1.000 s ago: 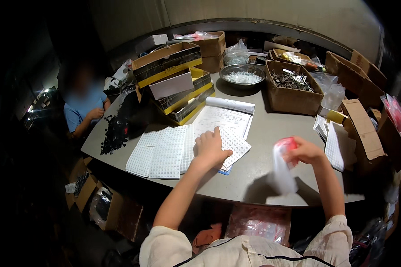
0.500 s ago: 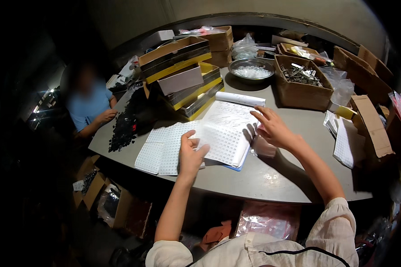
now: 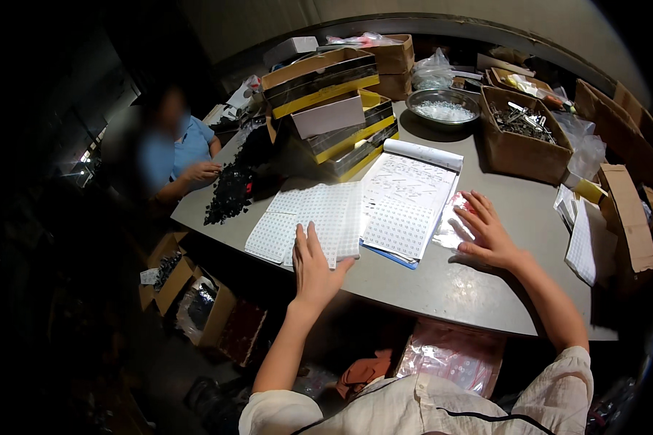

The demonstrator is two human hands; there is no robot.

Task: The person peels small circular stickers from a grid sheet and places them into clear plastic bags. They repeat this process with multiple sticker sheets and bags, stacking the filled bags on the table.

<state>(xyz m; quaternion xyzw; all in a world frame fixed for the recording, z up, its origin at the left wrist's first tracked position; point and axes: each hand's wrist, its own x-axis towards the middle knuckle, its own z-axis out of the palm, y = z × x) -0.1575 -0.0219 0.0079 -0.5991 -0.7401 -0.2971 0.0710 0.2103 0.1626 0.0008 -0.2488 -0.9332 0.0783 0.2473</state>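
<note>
Two white gridded sheets (image 3: 312, 221) lie under the left hand (image 3: 313, 267), whose fingers (image 3: 306, 245) are flat and unclenched, seemingly steadying them. Right hand (image 3: 488, 233) spreads loose fingers (image 3: 477, 210) over a small clear bag (image 3: 453, 228), pinning it beside the open pad (image 3: 406, 206).

Tabletop (image 3: 442, 290): perforated sheets (image 3: 308, 221) lie near the front edge, left hand (image 3: 315, 264) flat on their near corner; the open notepad (image 3: 410, 199) sits just right of them, and the right hand (image 3: 486, 235) presses on a clear plastic bag (image 3: 453, 228) beside the notepad's right edge. Behind sheets and notepad is a stack of boxes (image 3: 330, 109), with a metal bowl (image 3: 442, 107) to its right and a cardboard box of metal parts (image 3: 522, 134) right of the bowl. A pile of small parts (image 3: 232, 192) lies at the left end, in front of another person (image 3: 178, 148); more cardboard boxes (image 3: 627, 210) line the right edge.
</note>
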